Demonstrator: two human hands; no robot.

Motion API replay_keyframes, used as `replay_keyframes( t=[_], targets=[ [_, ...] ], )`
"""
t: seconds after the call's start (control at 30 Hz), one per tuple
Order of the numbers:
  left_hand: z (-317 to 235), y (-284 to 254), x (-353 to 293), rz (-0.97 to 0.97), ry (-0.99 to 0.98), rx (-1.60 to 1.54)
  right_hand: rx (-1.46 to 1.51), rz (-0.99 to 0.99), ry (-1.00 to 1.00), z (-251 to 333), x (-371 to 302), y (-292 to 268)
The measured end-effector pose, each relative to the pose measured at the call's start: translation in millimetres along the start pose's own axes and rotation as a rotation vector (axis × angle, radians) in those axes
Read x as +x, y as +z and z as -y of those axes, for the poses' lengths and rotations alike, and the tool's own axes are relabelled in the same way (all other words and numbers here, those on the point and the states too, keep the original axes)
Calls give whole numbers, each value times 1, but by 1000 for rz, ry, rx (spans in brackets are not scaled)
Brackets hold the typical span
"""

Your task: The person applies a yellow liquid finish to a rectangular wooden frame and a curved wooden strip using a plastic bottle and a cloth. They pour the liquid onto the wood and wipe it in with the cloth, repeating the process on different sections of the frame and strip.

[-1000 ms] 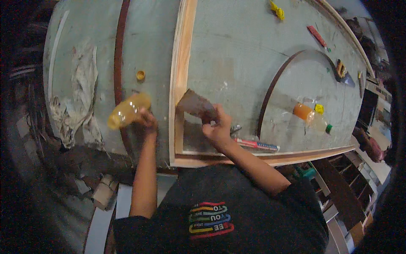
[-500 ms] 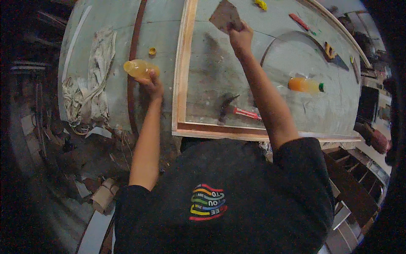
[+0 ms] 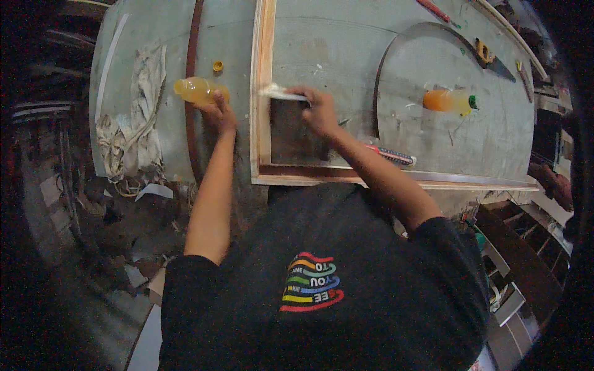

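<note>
Above, left hand [image 3: 218,114] grips an orange bottle [image 3: 197,90] at ten o'clock; right hand [image 3: 320,111] clasps a pale rag [image 3: 279,93] on the wooden frame [image 3: 265,93], three o'clock of the bottle.

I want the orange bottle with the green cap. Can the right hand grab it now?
Probably not yet: the right hand is gripping a brush, and the capped bottle lies apart, though nothing blocks the way.

Grey workbench [image 3: 346,43], wooden frame [image 3: 263,93], rag [image 3: 139,117], saw [image 3: 492,57]
</note>
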State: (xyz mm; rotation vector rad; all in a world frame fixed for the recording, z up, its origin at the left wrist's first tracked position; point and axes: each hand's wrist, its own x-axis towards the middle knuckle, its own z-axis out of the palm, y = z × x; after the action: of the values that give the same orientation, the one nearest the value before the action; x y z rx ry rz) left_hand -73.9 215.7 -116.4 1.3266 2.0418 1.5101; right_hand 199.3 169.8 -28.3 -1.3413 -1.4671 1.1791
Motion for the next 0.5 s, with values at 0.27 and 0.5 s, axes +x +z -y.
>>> replay_keyframes(
  t=[0.27,0.5],
  targets=[
    [5,0,4,24,53,-32,90,-192,135,15,4,-21],
    [-5,2,5,23,5,-69,-81,-105,-70,12,82,-6]
  ],
)
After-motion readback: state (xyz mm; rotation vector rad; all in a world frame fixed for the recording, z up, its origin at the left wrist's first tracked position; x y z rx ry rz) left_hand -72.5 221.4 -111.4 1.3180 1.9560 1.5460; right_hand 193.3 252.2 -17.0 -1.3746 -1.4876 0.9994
